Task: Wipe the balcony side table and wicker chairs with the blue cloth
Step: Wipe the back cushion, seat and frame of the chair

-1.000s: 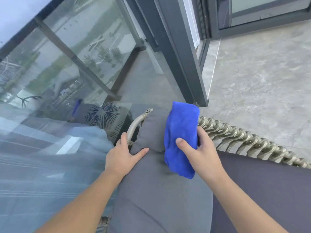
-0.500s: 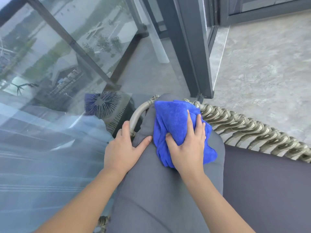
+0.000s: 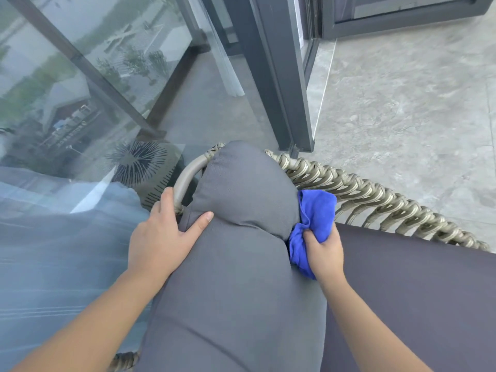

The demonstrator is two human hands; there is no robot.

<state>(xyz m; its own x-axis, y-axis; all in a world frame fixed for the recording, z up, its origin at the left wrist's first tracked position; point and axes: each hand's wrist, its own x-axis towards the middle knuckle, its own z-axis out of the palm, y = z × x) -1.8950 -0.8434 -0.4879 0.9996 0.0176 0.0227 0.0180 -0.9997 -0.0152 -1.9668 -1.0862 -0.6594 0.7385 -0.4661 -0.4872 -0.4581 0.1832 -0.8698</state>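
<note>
Hands: right (image 3: pixel 326 249) grips bunched blue cloth (image 3: pixel 316 213)

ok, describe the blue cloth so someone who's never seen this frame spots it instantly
Start at the wicker chair by the balcony's glass railing, with its upright grey back cushion. On that cushion's right edge, where it meets the woven rim, the right hand grips the blue cloth. It is bunched up and the only bright blue thing among greys and beige.

The blue cloth (image 3: pixel 315 218) is bunched and pressed into the gap between the wicker chair's (image 3: pixel 375 202) braided rim and its grey back cushion (image 3: pixel 241 237). A darker seat cushion (image 3: pixel 416 291) is seen beside it.
</note>
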